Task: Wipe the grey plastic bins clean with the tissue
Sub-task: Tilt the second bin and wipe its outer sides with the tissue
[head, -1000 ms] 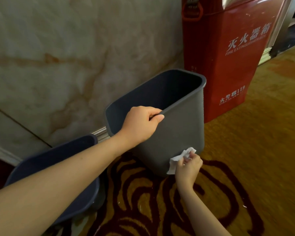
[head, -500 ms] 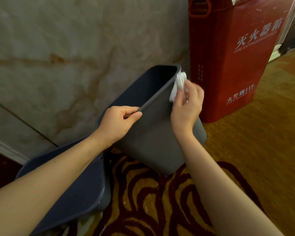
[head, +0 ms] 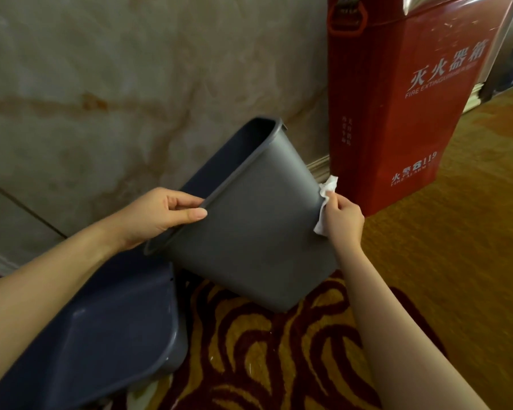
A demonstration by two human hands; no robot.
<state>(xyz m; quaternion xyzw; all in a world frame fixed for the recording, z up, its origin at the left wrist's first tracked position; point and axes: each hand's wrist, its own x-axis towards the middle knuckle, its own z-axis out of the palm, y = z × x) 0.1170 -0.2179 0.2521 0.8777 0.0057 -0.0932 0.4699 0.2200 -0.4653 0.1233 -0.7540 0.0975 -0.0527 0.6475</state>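
Observation:
A grey plastic bin [head: 258, 232] is tilted with its open mouth turned to the left and toward the wall, its base resting on the carpet. My left hand [head: 163, 214] grips the bin's near rim, thumb on the outside. My right hand [head: 344, 220] holds a crumpled white tissue [head: 326, 196] pressed against the bin's right side edge. A second grey bin [head: 116, 329] stands at the lower left, partly hidden under my left forearm.
A red fire extinguisher box [head: 409, 93] stands against the marble wall [head: 131, 84] just right of the tilted bin. The floor is a gold carpet with dark red swirls [head: 264, 350]. A metal door frame [head: 498, 48] shows at the top right.
The bin has tipped further to the left. My right hand with the tissue went from the bin's bottom up to the far rim corner, then down along its right edge.

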